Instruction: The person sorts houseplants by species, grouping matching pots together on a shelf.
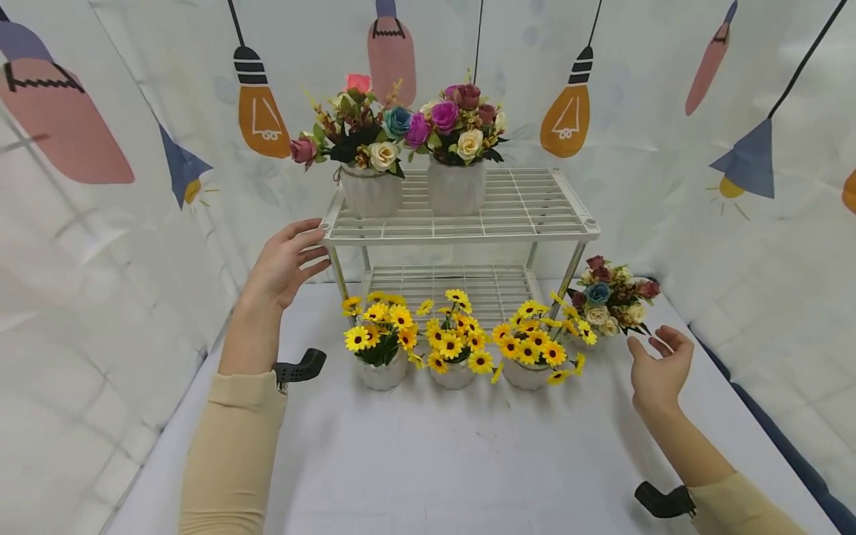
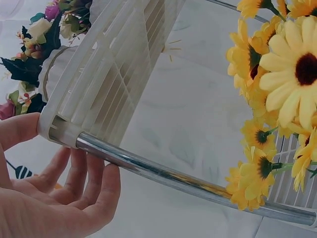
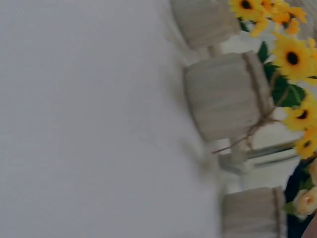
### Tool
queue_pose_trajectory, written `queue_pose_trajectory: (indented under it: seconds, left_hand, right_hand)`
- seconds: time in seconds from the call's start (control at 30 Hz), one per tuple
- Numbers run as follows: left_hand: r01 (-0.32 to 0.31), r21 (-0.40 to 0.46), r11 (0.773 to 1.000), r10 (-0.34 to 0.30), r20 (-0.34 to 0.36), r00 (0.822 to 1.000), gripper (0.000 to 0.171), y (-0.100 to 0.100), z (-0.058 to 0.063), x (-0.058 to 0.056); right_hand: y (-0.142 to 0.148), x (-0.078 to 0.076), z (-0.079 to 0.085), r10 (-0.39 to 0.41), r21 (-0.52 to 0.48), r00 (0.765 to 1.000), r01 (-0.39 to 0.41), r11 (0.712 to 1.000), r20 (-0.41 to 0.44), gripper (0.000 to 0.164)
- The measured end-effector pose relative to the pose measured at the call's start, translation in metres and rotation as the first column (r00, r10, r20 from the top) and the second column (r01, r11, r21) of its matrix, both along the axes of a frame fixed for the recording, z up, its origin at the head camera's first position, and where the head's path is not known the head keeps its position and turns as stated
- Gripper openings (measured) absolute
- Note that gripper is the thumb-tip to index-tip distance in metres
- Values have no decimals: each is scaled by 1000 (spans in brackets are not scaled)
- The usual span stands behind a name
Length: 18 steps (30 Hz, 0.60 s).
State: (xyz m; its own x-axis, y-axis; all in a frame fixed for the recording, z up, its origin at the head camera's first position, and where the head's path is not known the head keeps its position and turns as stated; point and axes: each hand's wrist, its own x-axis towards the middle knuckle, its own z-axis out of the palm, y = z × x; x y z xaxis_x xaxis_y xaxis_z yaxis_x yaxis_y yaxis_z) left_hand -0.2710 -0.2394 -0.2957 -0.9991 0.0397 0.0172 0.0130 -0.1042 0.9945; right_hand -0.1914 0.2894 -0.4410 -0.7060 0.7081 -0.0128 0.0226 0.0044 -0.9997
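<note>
My left hand (image 1: 284,260) is at the top left corner of a white two-tier wire shelf (image 1: 461,240). In the left wrist view its thumb lies against the corner and the other fingers curl at the chrome post (image 2: 163,171). My right hand (image 1: 660,368) is held beside a pot of mixed roses (image 1: 611,301) right of the shelf, its fingers loosely bent with nothing in them. Two pots of mixed flowers, one on the left (image 1: 371,192) and one on the right (image 1: 457,187), stand on the top tier.
Three white pots of yellow daisies, left (image 1: 381,371), middle (image 1: 452,373) and right (image 1: 527,374), stand in a row before the shelf. A white cloth covers the table (image 1: 428,461). Behind hangs a printed curtain (image 1: 642,171) with lamp drawings.
</note>
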Motion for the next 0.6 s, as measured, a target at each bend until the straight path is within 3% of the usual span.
queue_pose_trajectory:
  seconds: [0.23, 0.43, 0.6]
  left_hand:
    - [5, 14, 1000, -5, 0, 1000, 59, 1, -1, -1]
    - [-6, -3, 1000, 6, -14, 1000, 61, 1, 0, 0]
    - [-12, -8, 1000, 12, -6, 1000, 59, 0, 0, 1]
  right_hand:
    - [-3, -5, -28, 67, -1, 987, -68, 998, 143, 73]
    - [-7, -18, -45, 147, -58, 986, -143, 988, 74, 87]
    - [-12, -32, -54, 148, -34, 987, -146, 989, 62, 90]
